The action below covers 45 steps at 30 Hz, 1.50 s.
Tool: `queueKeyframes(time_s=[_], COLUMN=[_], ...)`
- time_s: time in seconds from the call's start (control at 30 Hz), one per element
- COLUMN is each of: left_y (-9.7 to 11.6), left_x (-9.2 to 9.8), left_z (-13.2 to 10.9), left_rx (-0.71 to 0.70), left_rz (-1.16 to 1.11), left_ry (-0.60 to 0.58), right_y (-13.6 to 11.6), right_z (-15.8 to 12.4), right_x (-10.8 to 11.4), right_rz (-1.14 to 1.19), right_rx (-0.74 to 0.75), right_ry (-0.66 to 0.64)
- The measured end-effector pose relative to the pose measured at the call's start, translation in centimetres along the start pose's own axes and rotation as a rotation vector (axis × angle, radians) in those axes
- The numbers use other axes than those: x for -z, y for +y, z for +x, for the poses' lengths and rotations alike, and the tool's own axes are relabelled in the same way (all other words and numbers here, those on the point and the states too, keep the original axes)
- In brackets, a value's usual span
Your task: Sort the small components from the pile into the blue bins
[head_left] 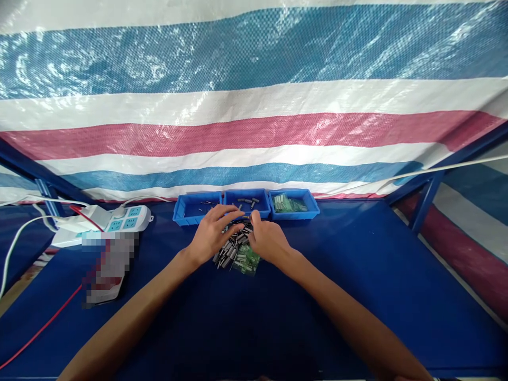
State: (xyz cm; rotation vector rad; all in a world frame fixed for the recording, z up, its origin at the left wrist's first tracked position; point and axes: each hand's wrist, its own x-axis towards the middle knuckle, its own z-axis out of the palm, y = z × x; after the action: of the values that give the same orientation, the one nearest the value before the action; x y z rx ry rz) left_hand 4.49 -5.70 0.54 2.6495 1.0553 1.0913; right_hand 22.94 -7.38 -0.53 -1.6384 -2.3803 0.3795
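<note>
On the blue table lies a pile of small grey and black cylindrical metal pieces (225, 256), with small clear-green plastic packets (246, 259) at its near right side. My left hand (214, 233) is over the pile's left side, its fingers stretched to the right and a gap between forefinger and thumb. Close beside it, my right hand (269, 239) has its fingers curled in at the pile's right edge. A small dark and brass-coloured piece shows near the right fingertips; most of what they grip is hidden.
Three blue bins stand behind the pile: the left bin (179, 212) has a few thin pieces, the middle bin (262, 197) several dark cylinders, the right bin (293, 215) green packets. A power strip (130, 219), cables and a partly blurred phone-like object (111, 270) lie left.
</note>
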Motion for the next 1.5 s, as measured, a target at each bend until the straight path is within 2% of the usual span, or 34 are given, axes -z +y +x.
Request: queueKeyframes(time_s=[0.13, 0.2, 0.4, 0.5, 0.63, 0.83, 0.97, 1.03, 1.13, 1.17, 1.3, 1.4, 1.5], left_y=[-0.1, -0.2, -0.3, -0.3, -0.2, -0.1, -0.9, -1.6, -2.8, -3.2, -3.6, -3.5, -3.5], left_x=[-0.7, -0.8, -1.2, -1.5, -1.7, -1.9, -1.0, -0.2, 0.8, 1.0, 0.9, 0.3, -0.2], left_z=[-0.5, -0.6, -0.7, -0.8, -0.8, -1.1, -0.2, 0.9, 2.8, 3.3, 3.6, 2.5, 1.3], left_rx=[-0.062, -0.025, 0.312, 0.42, 0.427, 0.445, 0.483, 0.488, 0.487, 0.497, 0.544, 0.556, 0.555], left_rz=[0.025, 0.007, -0.189, -0.27, -0.353, -0.442, -0.506, -0.578, -0.615, -0.621, -0.748, -0.798, -0.739], left_ry=[-0.018, -0.028, -0.085, -0.112, -0.108, -0.064, 0.009, 0.036, -0.079, -0.062, -0.037, -0.142, -0.217], right_y=[-0.5, -0.5, 0.3, 0.7, 0.9, 1.2, 2.0, 2.2, 2.3, 2.2, 2.1, 2.5, 2.8], right_z=[-0.4, -0.5, 0.1, 0.5, 0.6, 0.8, 1.5, 2.1, 3.3, 3.7, 4.5, 4.1, 3.5], right_x=[0.1, 0.2, 0.2, -0.1, -0.3, -0.3, 1.2, 2.6, 4.8, 5.3, 5.8, 5.0, 4.0], right_rz=[-0.087, -0.035, 0.307, 0.396, 0.506, 0.512, 0.498, 0.477, 0.427, 0.407, 0.364, 0.388, 0.417], right_rx=[0.067, 0.098, 0.182, 0.173, 0.12, 0.087, 0.078, 0.038, 0.053, 0.07, 0.086, 0.073, 0.08], right_ry=[-0.058, -0.07, -0.025, 0.012, -0.008, -0.064, -0.127, -0.051, 0.069, 0.077, 0.007, -0.105, -0.22])
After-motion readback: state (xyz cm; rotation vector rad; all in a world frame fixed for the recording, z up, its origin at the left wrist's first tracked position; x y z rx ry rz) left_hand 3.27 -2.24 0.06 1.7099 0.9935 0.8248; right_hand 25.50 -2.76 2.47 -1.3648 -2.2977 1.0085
